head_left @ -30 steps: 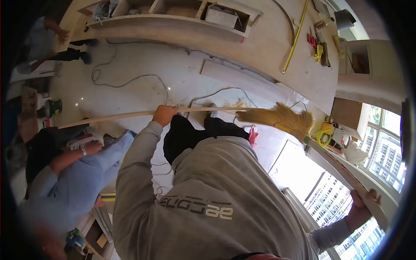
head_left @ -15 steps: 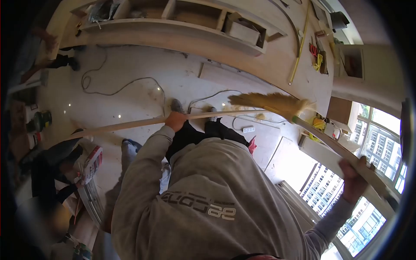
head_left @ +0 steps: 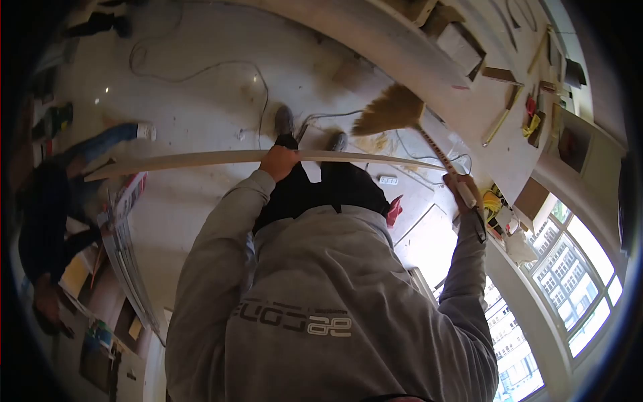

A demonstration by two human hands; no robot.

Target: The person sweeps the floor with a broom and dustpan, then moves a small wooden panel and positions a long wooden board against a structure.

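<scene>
My left hand point(head_left: 280, 163) is closed round the middle of a long, thin wooden strip point(head_left: 194, 159), which spans crosswise in front of my legs. In my right hand point(head_left: 461, 191) is the handle of a broom point(head_left: 392, 110), gripped near its end. Its tan bristle head fans out up and to the left, over the floor beyond my shoes point(head_left: 284, 120). The right end of the strip comes close to my right hand, by the broom handle.
A person in dark clothes point(head_left: 43, 214) is at the left, beside long metal profiles point(head_left: 127, 261). A cable point(head_left: 221, 65) and a white power strip point(head_left: 388, 180) lie on the floor. Wooden boxwork with a tape measure point(head_left: 502, 117) is at upper right, windows point(head_left: 576, 254) at lower right.
The broom has swung inward and down, my right hand coming in from the far right towards my body. My left hand still grips the strip, and the view has tilted downward.
</scene>
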